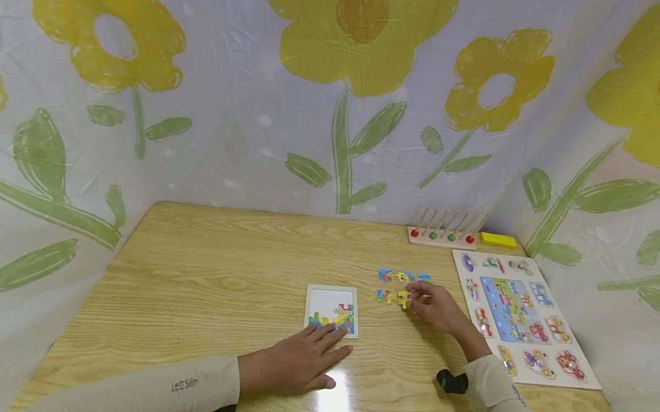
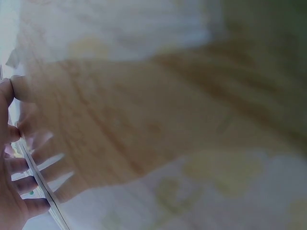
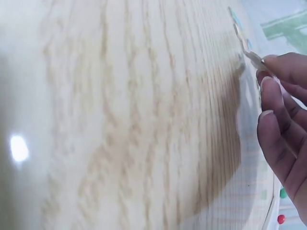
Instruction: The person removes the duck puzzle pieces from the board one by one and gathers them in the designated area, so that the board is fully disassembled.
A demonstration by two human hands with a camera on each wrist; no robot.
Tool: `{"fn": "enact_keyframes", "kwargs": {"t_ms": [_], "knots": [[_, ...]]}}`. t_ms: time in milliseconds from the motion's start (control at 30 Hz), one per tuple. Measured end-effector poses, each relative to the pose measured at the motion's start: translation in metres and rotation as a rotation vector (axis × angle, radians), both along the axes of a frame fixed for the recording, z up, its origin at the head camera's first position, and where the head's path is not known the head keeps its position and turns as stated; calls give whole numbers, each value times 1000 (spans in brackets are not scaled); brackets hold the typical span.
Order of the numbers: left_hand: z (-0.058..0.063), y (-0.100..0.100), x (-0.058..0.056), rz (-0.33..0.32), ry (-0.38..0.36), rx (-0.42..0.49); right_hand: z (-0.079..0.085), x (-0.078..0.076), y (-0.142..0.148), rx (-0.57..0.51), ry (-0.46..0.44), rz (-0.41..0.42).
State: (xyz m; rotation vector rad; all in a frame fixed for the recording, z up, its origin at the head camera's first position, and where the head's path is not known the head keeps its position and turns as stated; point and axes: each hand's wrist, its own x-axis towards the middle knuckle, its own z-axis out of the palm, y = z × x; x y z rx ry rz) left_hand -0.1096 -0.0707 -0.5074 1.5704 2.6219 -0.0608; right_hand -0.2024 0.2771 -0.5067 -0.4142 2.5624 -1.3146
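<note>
A small puzzle frame [image 1: 308, 306] with a pale border lies mid-table, several colourful pieces fitted along its bottom and right side. My left hand [image 1: 302, 360] rests with spread fingers on its near edge; in the left wrist view the fingers [image 2: 24, 184] lie across the frame's rim [image 2: 43, 187]. To the right of the frame, my right hand [image 1: 434, 308] pinches a yellow puzzle piece [image 1: 403, 298] between thumb and fingers. The right wrist view shows this puzzle piece [image 3: 256, 61] edge-on at the fingertips. Loose puzzle pieces [image 1: 385, 275] lie in two rows beside that hand.
On the right lies a large knob puzzle board [image 1: 475, 267] with vehicle pictures. Behind it stand a pegged rack [image 1: 442, 239] with red and green beads and a yellow block [image 1: 498, 240]. A flower-printed curtain [image 1: 226, 128] encloses the wooden table [image 1: 216, 268].
</note>
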Motion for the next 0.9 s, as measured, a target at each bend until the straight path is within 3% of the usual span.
{"fn": "enact_keyframes", "kwargs": {"t_ms": [433, 633, 900], "knots": [[-2, 0, 0, -4, 4, 18, -1, -4, 2, 79, -30, -4], [-2, -1, 0, -8, 9, 25, 0, -6, 0, 57, -56, 0], [-2, -1, 0, -6, 3, 15, 1, -7, 1, 107, -15, 7]]}}
